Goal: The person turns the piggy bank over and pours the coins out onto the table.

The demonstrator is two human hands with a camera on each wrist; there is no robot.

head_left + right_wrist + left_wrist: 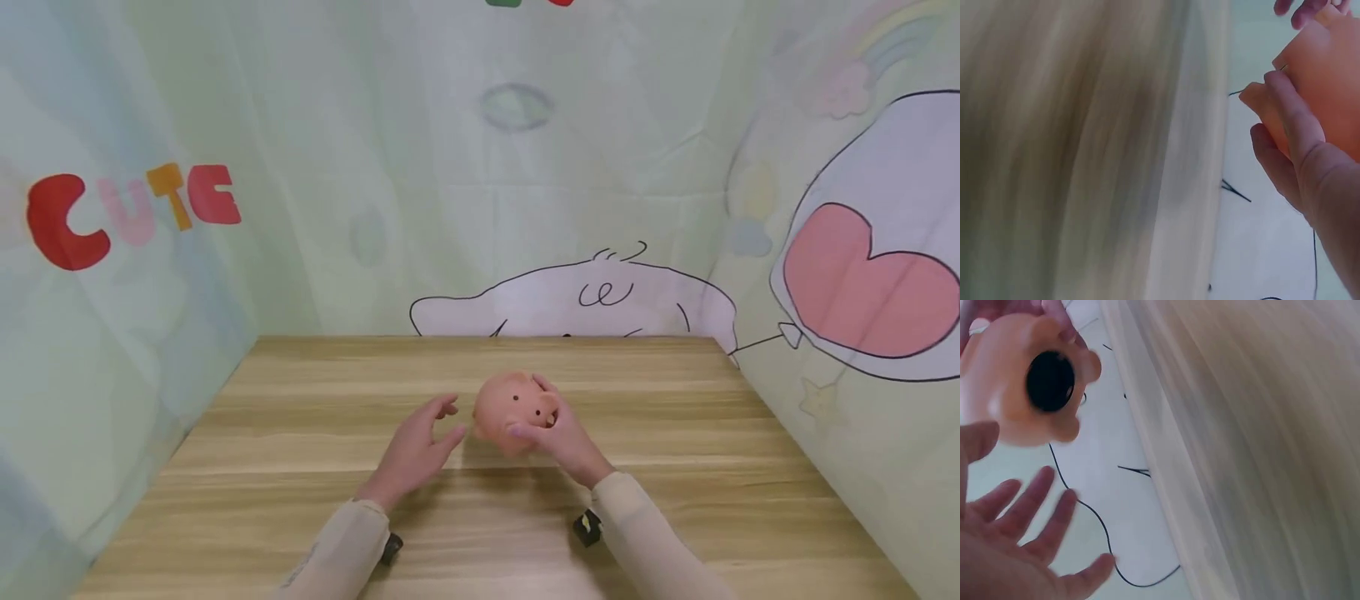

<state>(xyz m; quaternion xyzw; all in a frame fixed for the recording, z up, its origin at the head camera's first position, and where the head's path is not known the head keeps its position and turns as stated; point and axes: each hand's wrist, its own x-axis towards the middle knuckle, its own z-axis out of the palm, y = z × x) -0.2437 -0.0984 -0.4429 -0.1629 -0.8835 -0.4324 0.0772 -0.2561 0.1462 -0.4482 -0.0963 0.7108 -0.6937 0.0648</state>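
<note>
A pink piggy bank (501, 412) is held over the middle of the wooden table, its face tilted toward the head camera. My right hand (566, 437) grips it from the right, thumb across the front and fingers round the far side. In the left wrist view the piggy bank (1007, 394) shows its underside, with a round black plug (1050, 381) and stubby feet. To its left is my left hand (418, 450), fingers spread and relaxed, holding nothing. The right wrist view has my right hand (1316, 156) against the pink body (1329, 81).
The wood-grain table (300, 517) carries nothing else in sight. A printed cloth backdrop (375, 167) surrounds its back and sides, reaching down to the table's far edge. Small black devices (587, 527) sit at the wrists below the sleeves.
</note>
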